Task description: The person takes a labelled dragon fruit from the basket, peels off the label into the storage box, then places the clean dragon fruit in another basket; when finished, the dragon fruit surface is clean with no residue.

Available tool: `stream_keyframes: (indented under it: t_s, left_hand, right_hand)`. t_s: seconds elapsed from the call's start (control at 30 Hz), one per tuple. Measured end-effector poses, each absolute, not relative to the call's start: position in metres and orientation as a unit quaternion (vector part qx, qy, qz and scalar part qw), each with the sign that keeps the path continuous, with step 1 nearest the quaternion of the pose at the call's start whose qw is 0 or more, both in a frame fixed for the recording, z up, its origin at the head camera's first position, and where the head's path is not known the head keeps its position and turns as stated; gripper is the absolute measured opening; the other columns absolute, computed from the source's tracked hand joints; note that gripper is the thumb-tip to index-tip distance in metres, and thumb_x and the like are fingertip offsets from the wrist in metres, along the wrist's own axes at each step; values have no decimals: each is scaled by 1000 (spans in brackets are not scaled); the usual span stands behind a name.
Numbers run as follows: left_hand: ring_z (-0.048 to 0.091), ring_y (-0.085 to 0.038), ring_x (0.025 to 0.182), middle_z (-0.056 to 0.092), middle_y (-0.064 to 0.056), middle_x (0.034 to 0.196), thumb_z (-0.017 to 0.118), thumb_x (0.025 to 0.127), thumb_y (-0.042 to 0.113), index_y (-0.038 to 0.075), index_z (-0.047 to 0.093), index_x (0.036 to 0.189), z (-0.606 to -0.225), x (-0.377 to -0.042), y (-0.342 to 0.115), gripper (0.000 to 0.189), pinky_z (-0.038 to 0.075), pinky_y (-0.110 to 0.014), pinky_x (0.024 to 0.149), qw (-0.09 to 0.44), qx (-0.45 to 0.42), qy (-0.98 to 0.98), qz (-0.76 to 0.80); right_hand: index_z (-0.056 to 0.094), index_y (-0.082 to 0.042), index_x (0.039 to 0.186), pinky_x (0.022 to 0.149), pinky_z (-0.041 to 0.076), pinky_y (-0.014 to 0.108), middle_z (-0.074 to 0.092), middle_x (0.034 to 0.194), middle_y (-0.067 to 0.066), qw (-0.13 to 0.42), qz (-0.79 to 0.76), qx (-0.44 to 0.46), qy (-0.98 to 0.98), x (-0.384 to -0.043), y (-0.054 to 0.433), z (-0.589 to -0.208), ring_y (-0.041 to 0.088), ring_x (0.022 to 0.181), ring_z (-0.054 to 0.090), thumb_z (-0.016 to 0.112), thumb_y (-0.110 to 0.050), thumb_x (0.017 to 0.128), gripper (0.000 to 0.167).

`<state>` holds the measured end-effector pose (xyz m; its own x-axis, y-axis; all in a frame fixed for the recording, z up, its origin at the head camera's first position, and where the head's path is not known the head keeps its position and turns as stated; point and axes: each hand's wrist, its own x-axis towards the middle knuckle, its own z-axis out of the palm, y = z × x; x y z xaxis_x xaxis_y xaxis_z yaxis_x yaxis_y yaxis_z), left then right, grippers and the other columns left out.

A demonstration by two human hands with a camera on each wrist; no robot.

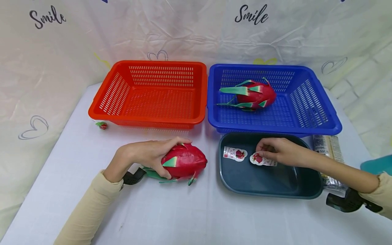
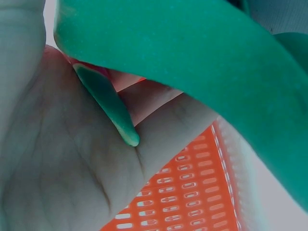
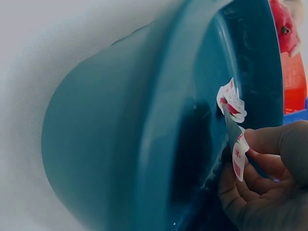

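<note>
On the white cloth lies a dragon fruit (image 1: pixel 186 159), red with green scales, and my left hand (image 1: pixel 152 155) grips it from its leafy end. In the left wrist view its green leaves (image 2: pixel 183 62) hide most of the fruit. Over a dark teal tub (image 1: pixel 242 185), my right hand (image 1: pixel 283 151) pinches a white sticker (image 1: pixel 260 159) printed with a red fruit. The right wrist view shows this sticker (image 3: pixel 239 154) tilted up between thumb and fingers. A second sticker (image 1: pixel 235 154) of the same kind lies in the tub, left of the hand.
Behind stand a red basket (image 1: pixel 162 120) and, beside it, a blue basket (image 1: pixel 275 128) with another dragon fruit (image 1: pixel 258 95) inside. A tiny strawberry-like piece (image 1: pixel 102 125) lies by the red basket's front left corner. Right of the tub is a clear-wrapped packet (image 1: pixel 329 149).
</note>
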<state>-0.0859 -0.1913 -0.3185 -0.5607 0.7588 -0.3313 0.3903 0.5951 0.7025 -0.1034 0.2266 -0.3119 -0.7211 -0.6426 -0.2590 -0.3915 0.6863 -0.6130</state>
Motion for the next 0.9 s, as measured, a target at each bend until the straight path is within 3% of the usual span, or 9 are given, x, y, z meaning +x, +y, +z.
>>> stream_keyframes:
  t_s: [0.33,0.57,0.9]
  left_hand:
    - [46,-13,127,47,5,137,89,64,24,28,21,147,-317,-86,-192,108,56,-27,87,320,343,833,294]
    - [45,-13,128,46,5,138,89,64,24,28,20,147,-318,-87,-192,108,56,-27,86,326,341,830,299]
    - [44,-14,128,46,5,138,89,64,23,27,20,147,-317,-87,-192,108,56,-27,87,328,341,826,306]
  right_hand:
    - [66,-3,110,73,53,17,70,99,0,241,-232,-299,894,-103,229,-321,7,84,59,61,-12,94,19]
    - [69,-5,113,82,57,30,70,108,4,224,-201,-334,893,-105,232,-321,15,94,64,60,-13,95,22]
    - [69,-4,115,78,56,24,70,106,2,207,-193,-368,886,-106,236,-321,8,87,60,60,-7,94,23]
